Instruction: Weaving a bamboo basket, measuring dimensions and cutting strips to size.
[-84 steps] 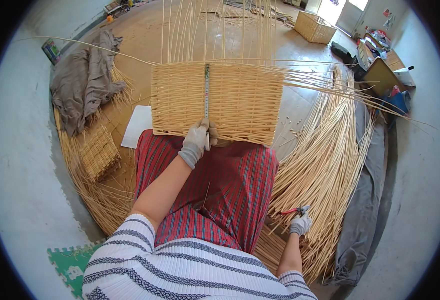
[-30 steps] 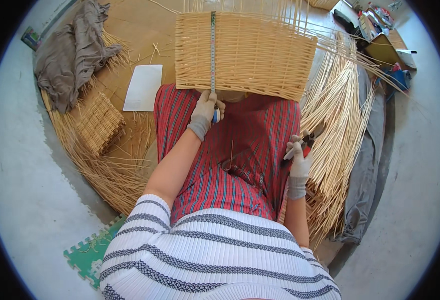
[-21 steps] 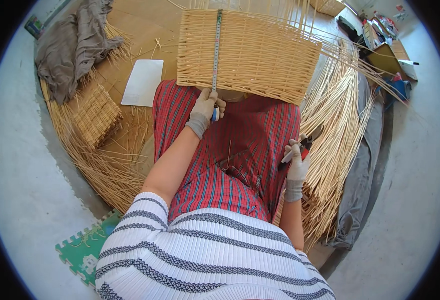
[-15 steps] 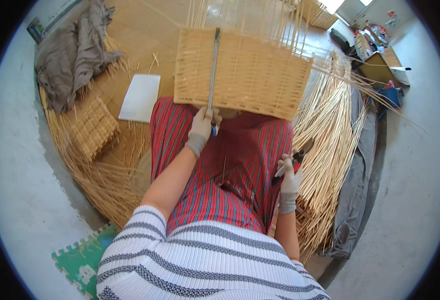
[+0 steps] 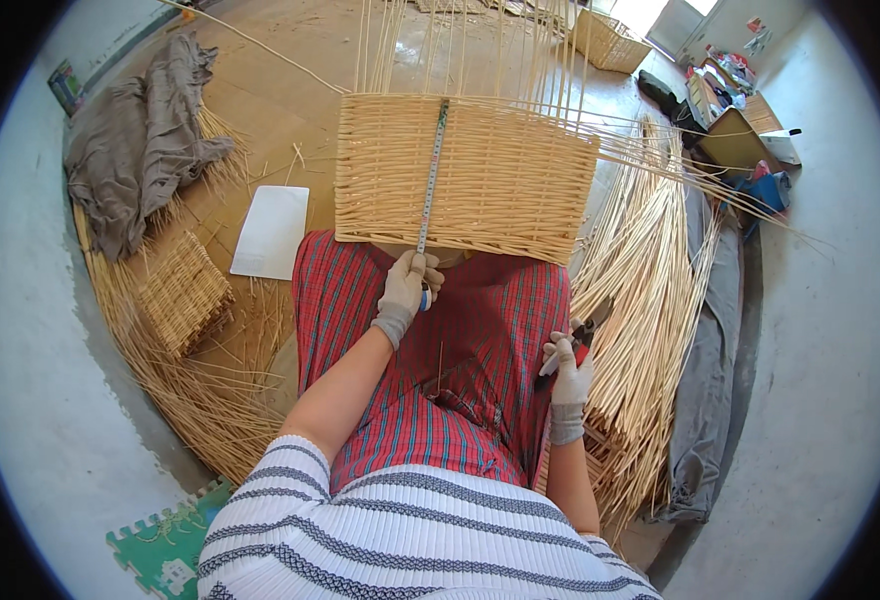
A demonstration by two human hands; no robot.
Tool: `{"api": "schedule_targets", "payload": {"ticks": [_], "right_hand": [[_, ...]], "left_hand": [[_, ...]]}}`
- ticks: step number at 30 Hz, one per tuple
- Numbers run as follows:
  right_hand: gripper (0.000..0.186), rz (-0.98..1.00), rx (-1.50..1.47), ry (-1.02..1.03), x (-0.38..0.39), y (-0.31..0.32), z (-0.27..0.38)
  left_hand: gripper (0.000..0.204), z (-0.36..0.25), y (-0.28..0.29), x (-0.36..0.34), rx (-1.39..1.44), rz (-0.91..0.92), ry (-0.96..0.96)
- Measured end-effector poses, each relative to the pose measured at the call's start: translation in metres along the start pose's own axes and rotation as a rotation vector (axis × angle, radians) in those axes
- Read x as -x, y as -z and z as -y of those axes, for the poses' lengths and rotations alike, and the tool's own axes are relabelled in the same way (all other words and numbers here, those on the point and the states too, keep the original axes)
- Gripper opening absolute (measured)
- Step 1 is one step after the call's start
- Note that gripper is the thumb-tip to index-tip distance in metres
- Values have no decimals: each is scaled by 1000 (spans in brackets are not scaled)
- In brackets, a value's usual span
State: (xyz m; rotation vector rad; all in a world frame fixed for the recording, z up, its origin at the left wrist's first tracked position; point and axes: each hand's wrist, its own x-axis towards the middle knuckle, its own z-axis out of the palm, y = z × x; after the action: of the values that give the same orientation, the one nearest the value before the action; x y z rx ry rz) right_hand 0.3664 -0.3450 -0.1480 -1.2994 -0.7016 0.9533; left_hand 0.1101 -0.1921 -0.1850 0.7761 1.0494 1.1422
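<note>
My left hand, in a pale work glove, is closed around a tape measure whose blue case shows beside the fingers. Its metal strip runs up the woven side of a wicker basket, from bottom edge to top edge. The basket stands just beyond my knees, with long uncut reeds sticking up from its rim. By my right thigh, my gloved right hand grips a pair of shears with a red handle and dark head. The fingers partly hide the shears.
Loose reeds are heaped at my right beside a grey cloth. On the left lie a white board, a small woven piece, more reeds and a brown cloth. Another basket stands far back.
The whole view has shifted, so everything sits lower in it. The strip's top end has swung slightly right along the basket. Both hands keep their grips.
</note>
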Motion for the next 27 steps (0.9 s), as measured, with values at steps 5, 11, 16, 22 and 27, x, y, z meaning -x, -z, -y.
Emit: {"api": "schedule_targets", "payload": {"ticks": [5,11,16,22,27], "right_hand": [[47,20,-30,-11,0,1,2],[48,38,-12,-3,-2,5,0],[44,18,-3,10,-3,3,2],[47,-12,57,63,4,-2,4],[70,-34,610,321,39,-4,4]], "left_hand": [[29,6,-10,2,36,67,46],[25,5,-17,-5,32,74,64],[22,10,-13,-12,30,86,75],[23,12,-10,-15,62,136,43],[23,21,-2,-11,53,176,-28]]}}
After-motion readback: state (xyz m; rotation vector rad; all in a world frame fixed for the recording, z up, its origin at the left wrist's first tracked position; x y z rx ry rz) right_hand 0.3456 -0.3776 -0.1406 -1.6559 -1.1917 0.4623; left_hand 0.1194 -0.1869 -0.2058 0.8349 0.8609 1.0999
